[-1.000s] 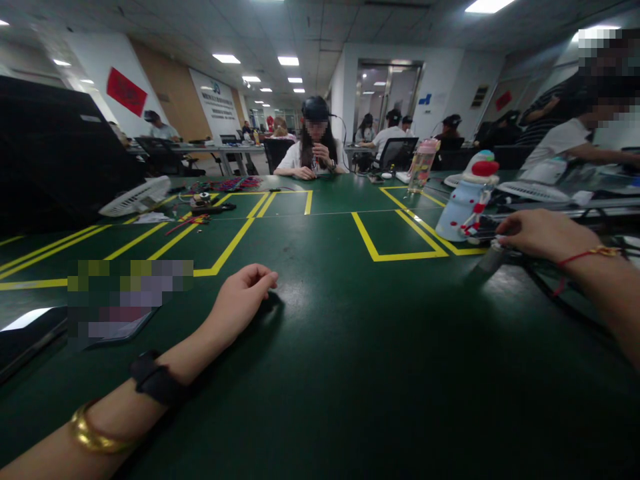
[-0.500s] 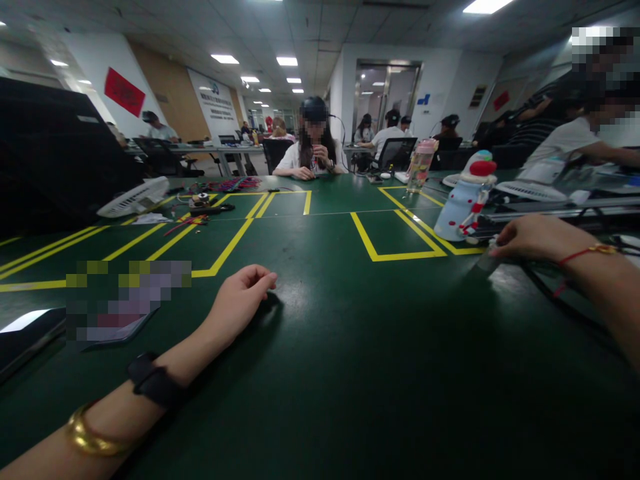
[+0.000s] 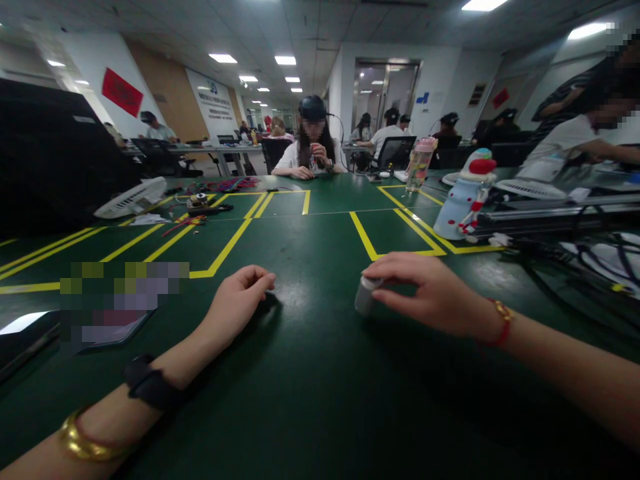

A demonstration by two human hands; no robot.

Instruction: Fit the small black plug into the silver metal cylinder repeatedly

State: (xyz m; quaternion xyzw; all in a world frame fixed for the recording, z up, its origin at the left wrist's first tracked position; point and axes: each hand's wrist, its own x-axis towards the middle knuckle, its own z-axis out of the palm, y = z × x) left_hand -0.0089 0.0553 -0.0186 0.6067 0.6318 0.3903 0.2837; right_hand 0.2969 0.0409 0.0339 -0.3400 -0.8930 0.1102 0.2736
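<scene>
right hand [image 3: 430, 293] grips small grey cylinder [image 3: 364, 295], axis tilted near-upright | left hand [image 3: 240, 303] loosely curled, empty

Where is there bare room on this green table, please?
Bare green table lies between the left hand and the right hand holding a small grey cylinder. Crowded: black cables right, snowman-shaped bottle beyond.

Green table [image 3: 320, 400] with yellow tape lines [image 3: 226, 251]. Snowman figure [image 3: 465, 197] and pink-capped bottle [image 3: 419, 164] far right, white fan [image 3: 131, 198] and loose wires [image 3: 193, 212] far left (black screen [image 3: 50, 160] behind). Person [image 3: 310, 148] seated opposite.
</scene>
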